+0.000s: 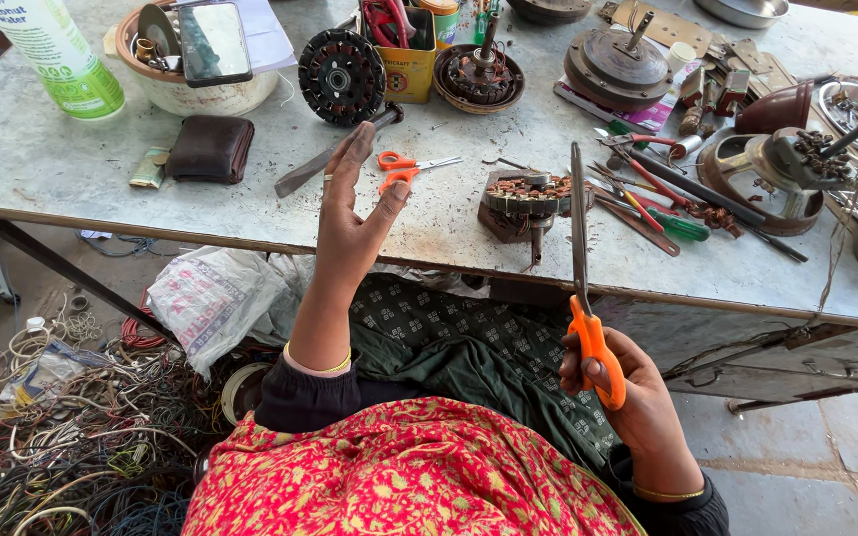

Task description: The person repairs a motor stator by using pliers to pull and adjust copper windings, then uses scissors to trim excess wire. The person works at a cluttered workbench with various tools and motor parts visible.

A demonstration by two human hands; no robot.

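A person seated at a cluttered table (32,169) holds orange-handled scissors (586,298) upright in the right hand (633,397), grip clenched through the handle loops, blades closed and pointing to the far side. The left hand (355,223) is raised with palm open, fingers spread, grasping nothing. A copper-wound motor stator (526,201) lies on the table just left of the blades; a smaller pair of orange scissors (409,167) rests beyond the left hand
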